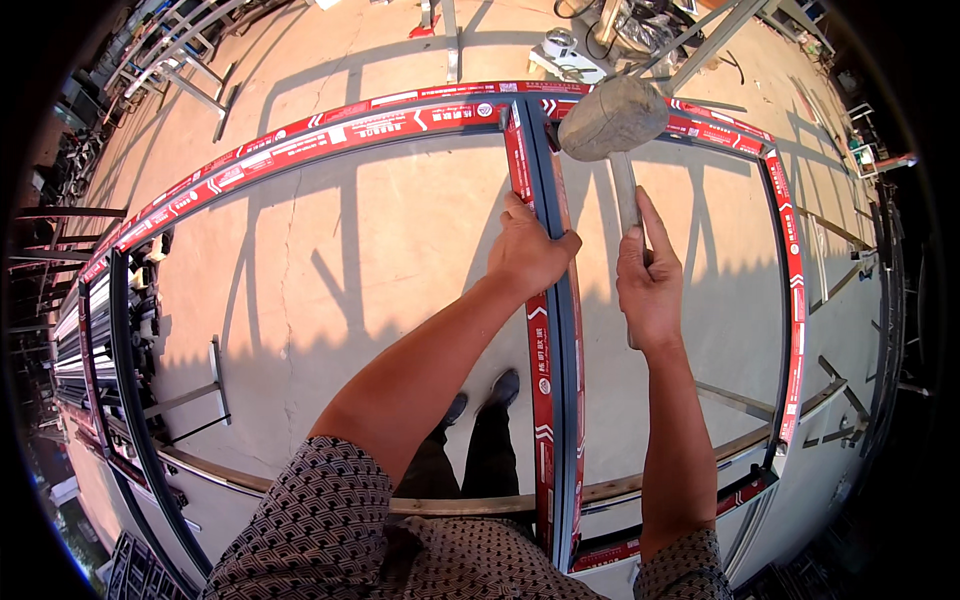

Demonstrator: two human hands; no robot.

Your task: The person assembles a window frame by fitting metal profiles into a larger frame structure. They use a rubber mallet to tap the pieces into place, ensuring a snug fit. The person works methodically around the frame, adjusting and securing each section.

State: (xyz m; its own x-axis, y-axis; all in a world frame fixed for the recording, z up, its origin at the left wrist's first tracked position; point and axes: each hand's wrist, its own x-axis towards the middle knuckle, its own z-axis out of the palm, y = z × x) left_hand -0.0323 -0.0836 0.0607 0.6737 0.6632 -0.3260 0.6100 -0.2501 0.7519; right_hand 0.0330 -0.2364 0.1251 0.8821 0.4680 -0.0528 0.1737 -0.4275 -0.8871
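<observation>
Now the right hand (652,290) wraps round the mallet (613,118), its head showing over the frame's (792,260) far edge, while the left hand (530,252) clasps the middle bar (566,420).

The mallet (612,122) hides a stretch of the far rail of the frame (567,400) — whether the two touch cannot be told. The right hand (652,295) covers part of the mallet's handle; the left hand (530,250) hides a piece of the middle bar. Near the lower edge, the left sleeve (310,510) covers the frame's near left part, and the right sleeve (685,568) is cut off. Dark clutter (75,155) along the left rim — too small to tell apart.
</observation>
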